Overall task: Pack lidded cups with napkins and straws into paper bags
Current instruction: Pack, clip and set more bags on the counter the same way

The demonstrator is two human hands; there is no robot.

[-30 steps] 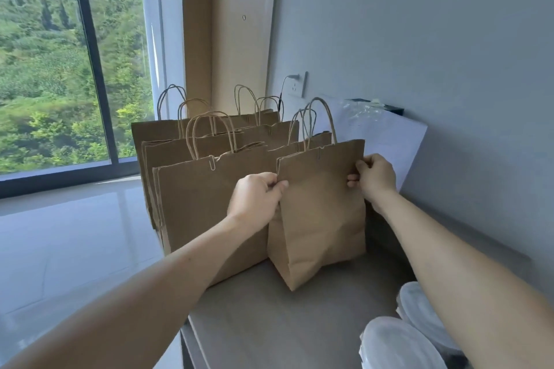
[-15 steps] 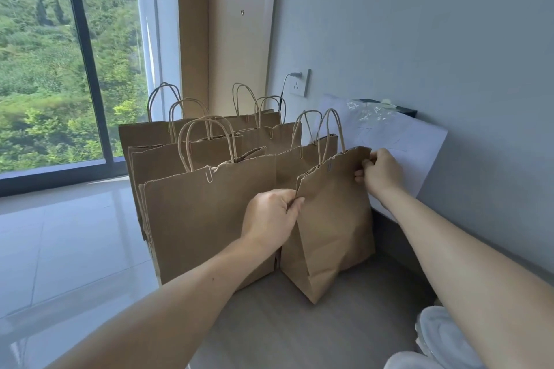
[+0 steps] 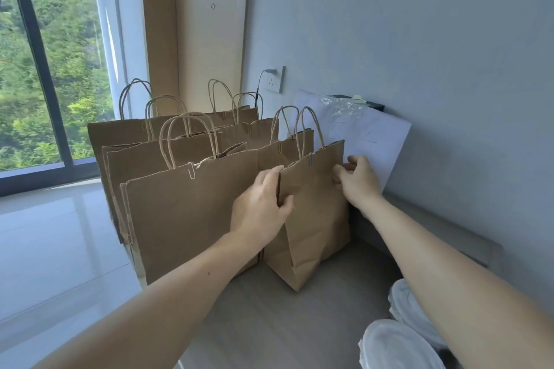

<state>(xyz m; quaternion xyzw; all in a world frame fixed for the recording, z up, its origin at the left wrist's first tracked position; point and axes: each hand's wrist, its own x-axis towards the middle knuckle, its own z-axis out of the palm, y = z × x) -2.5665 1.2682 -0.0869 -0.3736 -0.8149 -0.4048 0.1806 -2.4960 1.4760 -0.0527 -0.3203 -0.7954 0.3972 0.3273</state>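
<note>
A brown paper bag [image 3: 311, 219] with twine handles stands on the grey table [image 3: 269, 317], clipped at its top edge. My left hand [image 3: 260, 204] grips the bag's left edge, thumb in front and fingers behind. My right hand [image 3: 356, 180] pinches its right edge near the top. Several more brown paper bags [image 3: 186, 213] stand in rows to the left and behind it. Two white lidded cups [image 3: 395, 344] sit at the lower right, partly hidden by my right forearm.
A white sheet of paper [image 3: 380, 141] and crinkled clear plastic [image 3: 344, 108] lean against the grey wall behind the bags. A wall socket [image 3: 274, 79] with a plugged cable is above them. A large window and a glossy floor lie to the left.
The bag has shifted slightly back and to the right against the row. My left hand has slid round its left edge. My view has tilted down, showing the cups again.
</note>
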